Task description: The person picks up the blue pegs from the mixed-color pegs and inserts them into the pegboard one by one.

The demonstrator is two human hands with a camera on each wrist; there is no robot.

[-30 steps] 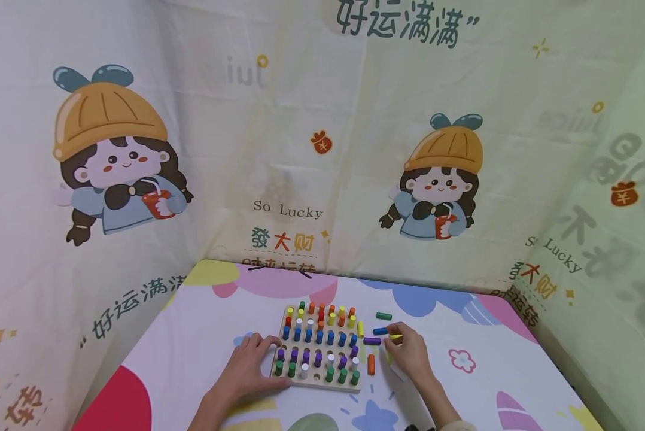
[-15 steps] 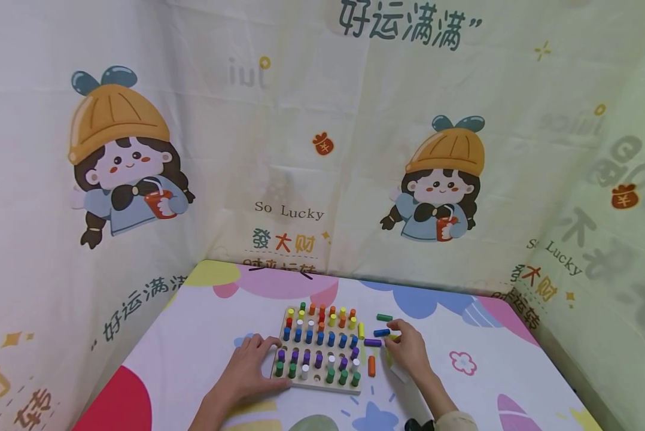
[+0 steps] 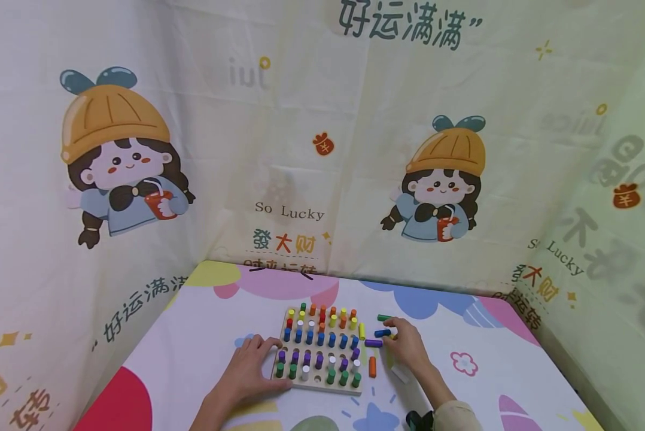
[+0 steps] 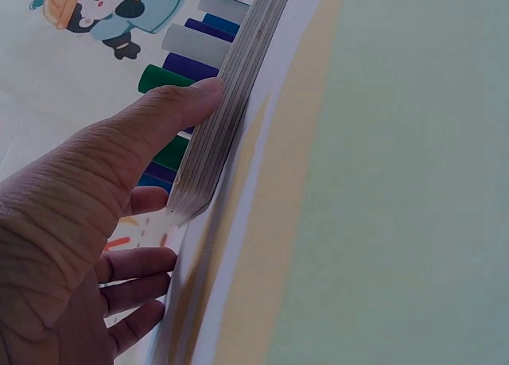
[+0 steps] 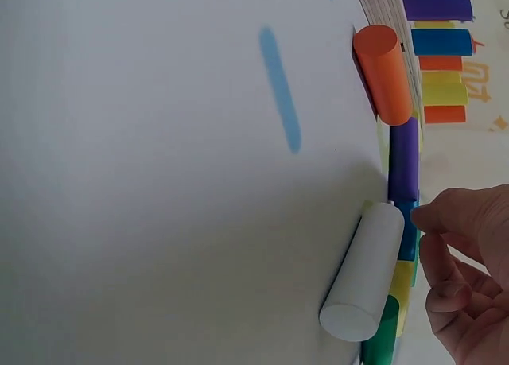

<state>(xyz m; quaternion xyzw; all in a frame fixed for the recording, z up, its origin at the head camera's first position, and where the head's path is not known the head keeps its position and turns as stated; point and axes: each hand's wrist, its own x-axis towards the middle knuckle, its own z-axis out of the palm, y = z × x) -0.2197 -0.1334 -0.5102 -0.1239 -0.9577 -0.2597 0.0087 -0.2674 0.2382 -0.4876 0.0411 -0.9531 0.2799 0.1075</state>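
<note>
My left hand (image 3: 247, 368) grips the near left corner of a wooden pegboard (image 3: 322, 388), its thumb along the front edge and its index finger at the left side. The left wrist view shows that thumb against the layered board edge. Coloured pegs stand upright in rows in the board, and several holes show bare. To the board's right, my right hand (image 3: 408, 347) pinches the end of a blue peg (image 3: 380, 333) lying on the table. In the right wrist view, fingertips meet this blue peg (image 5: 408, 234). A yellow peg (image 5: 402, 289) lies beside it, mostly hidden by the hand in the head view.
Around the right hand lie loose pegs: a green peg (image 3: 384, 318), a purple peg (image 3: 373, 343), an orange peg (image 3: 373, 367), a white peg (image 3: 400, 375), and another yellow peg (image 3: 362, 331) at the board's edge. Printed curtains rise behind the patterned table (image 3: 489, 353).
My right hand has shifted slightly left and closed in on the blue peg, which has turned a little. More of the white peg shows now. The left hand keeps its grip on the pegboard.
</note>
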